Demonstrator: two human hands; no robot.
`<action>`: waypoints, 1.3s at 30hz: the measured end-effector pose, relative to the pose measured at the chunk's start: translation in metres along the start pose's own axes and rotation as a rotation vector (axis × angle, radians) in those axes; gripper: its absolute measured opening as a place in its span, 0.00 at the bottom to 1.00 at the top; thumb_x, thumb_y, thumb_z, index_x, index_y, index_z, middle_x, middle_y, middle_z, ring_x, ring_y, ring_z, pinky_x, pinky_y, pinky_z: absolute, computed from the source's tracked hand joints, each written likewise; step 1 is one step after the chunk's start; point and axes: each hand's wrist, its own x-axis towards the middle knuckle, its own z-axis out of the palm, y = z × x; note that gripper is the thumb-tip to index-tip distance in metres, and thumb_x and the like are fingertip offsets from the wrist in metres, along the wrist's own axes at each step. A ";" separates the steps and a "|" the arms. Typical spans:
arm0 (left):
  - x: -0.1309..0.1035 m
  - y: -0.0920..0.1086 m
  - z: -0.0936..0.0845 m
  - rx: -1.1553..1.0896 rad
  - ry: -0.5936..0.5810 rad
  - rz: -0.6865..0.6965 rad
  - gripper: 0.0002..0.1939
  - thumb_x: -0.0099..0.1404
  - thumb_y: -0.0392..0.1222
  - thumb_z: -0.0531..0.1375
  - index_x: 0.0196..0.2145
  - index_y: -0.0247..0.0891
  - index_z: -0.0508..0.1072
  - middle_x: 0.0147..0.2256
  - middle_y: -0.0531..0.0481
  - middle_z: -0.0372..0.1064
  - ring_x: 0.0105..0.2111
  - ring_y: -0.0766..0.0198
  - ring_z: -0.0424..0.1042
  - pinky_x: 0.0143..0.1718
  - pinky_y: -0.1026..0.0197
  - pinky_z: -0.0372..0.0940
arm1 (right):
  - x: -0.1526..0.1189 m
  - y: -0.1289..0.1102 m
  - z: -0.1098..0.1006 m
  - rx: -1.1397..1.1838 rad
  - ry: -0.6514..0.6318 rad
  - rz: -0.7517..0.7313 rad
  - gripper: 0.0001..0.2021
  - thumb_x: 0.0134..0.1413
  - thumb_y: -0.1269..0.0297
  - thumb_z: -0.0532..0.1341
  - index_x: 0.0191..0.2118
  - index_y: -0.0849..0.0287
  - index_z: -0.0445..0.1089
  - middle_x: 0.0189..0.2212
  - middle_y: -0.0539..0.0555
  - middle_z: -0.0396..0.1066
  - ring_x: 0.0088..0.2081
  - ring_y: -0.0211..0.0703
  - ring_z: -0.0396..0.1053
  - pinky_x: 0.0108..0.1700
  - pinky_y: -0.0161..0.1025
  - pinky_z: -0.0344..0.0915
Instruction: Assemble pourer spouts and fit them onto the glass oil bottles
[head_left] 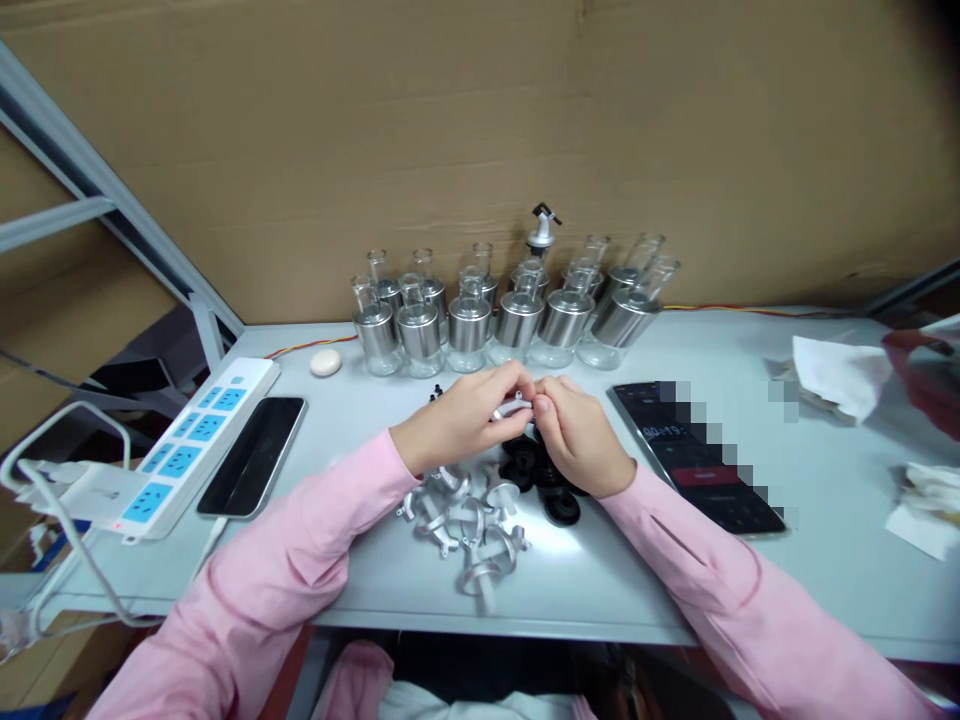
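Note:
My left hand [469, 415] is closed on a silver spout piece [511, 408], which shows between its thumb and fingers. Pressed against its fingertips is my right hand [581, 430], fingers curled at the right end of that piece; whatever they cover is hidden. Below the hands lies a heap of silver spout parts [472, 520]. Several round black stoppers [559, 505] lie under and beside my right hand. Small black parts [436, 392] are just behind my left hand. Glass bottles with steel sleeves [469, 325] stand in rows behind, one topped with a silver and black spout [541, 230].
At the left are a power strip [180, 450], a dark phone [253, 455] and a white round object [325, 362]. A larger phone [697, 460] lies right of my right hand. Crumpled white paper [840, 378] sits farther right. Cardboard [465, 120] rises behind the table [840, 560].

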 end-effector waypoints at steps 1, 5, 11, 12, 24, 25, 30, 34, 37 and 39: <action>0.000 0.000 0.001 0.014 0.010 0.013 0.04 0.62 0.34 0.55 0.33 0.37 0.60 0.28 0.55 0.61 0.28 0.69 0.62 0.31 0.67 0.60 | 0.000 0.000 0.000 -0.002 0.004 0.004 0.12 0.63 0.70 0.43 0.28 0.55 0.53 0.20 0.49 0.59 0.22 0.40 0.58 0.27 0.36 0.57; -0.002 0.000 0.006 0.119 0.063 0.087 0.03 0.63 0.34 0.54 0.33 0.37 0.59 0.29 0.54 0.61 0.28 0.68 0.63 0.32 0.66 0.61 | 0.000 -0.001 0.000 0.011 0.030 0.053 0.12 0.62 0.71 0.44 0.26 0.54 0.52 0.19 0.48 0.57 0.21 0.40 0.57 0.27 0.37 0.54; 0.000 0.000 0.005 0.226 0.127 0.141 0.03 0.65 0.34 0.54 0.33 0.36 0.60 0.30 0.53 0.61 0.29 0.67 0.63 0.31 0.65 0.62 | -0.002 0.004 0.001 0.098 0.054 0.140 0.15 0.63 0.69 0.44 0.24 0.55 0.51 0.16 0.47 0.54 0.19 0.38 0.55 0.25 0.36 0.52; 0.000 0.000 0.004 0.227 0.130 0.142 0.03 0.66 0.35 0.54 0.34 0.36 0.61 0.30 0.53 0.62 0.29 0.67 0.64 0.32 0.65 0.63 | -0.002 0.004 0.000 0.111 0.048 0.143 0.15 0.64 0.68 0.44 0.24 0.55 0.51 0.16 0.46 0.53 0.19 0.37 0.54 0.24 0.35 0.52; 0.001 -0.001 -0.008 0.219 0.043 0.100 0.02 0.63 0.33 0.56 0.36 0.35 0.67 0.33 0.51 0.67 0.33 0.67 0.68 0.37 0.66 0.64 | -0.004 -0.001 0.003 0.259 0.001 0.166 0.13 0.65 0.66 0.45 0.28 0.56 0.56 0.17 0.45 0.55 0.18 0.34 0.55 0.23 0.32 0.54; 0.001 -0.001 -0.009 0.221 0.031 0.094 0.02 0.63 0.34 0.56 0.36 0.35 0.67 0.33 0.51 0.67 0.33 0.67 0.68 0.37 0.66 0.64 | -0.004 -0.001 0.003 0.271 -0.008 0.173 0.12 0.64 0.66 0.45 0.28 0.56 0.56 0.17 0.45 0.56 0.18 0.34 0.55 0.23 0.32 0.54; 0.001 -0.002 -0.011 0.274 -0.002 0.095 0.03 0.63 0.35 0.56 0.36 0.34 0.68 0.32 0.50 0.67 0.32 0.66 0.68 0.35 0.65 0.63 | -0.006 0.001 0.003 0.299 -0.037 0.211 0.10 0.64 0.65 0.46 0.31 0.57 0.59 0.19 0.47 0.61 0.20 0.35 0.60 0.25 0.32 0.57; 0.003 -0.007 -0.023 0.339 -0.016 0.075 0.04 0.62 0.35 0.56 0.36 0.33 0.68 0.33 0.49 0.68 0.32 0.66 0.68 0.35 0.65 0.62 | -0.005 0.000 0.003 0.302 -0.068 0.215 0.07 0.62 0.64 0.50 0.42 0.58 0.62 0.25 0.50 0.66 0.27 0.38 0.66 0.31 0.34 0.62; 0.005 -0.014 -0.043 0.411 -0.026 -0.033 0.04 0.60 0.33 0.55 0.34 0.34 0.69 0.33 0.50 0.69 0.32 0.66 0.68 0.37 0.65 0.62 | -0.004 -0.001 0.002 0.295 -0.101 0.205 0.11 0.61 0.64 0.51 0.48 0.59 0.60 0.27 0.51 0.67 0.29 0.40 0.66 0.34 0.37 0.63; 0.005 -0.019 -0.056 0.473 -0.072 -0.145 0.05 0.60 0.34 0.56 0.33 0.34 0.70 0.32 0.51 0.70 0.31 0.66 0.68 0.37 0.64 0.62 | -0.004 -0.001 0.001 0.289 -0.102 0.207 0.11 0.61 0.65 0.51 0.48 0.58 0.60 0.27 0.51 0.68 0.30 0.41 0.67 0.36 0.38 0.63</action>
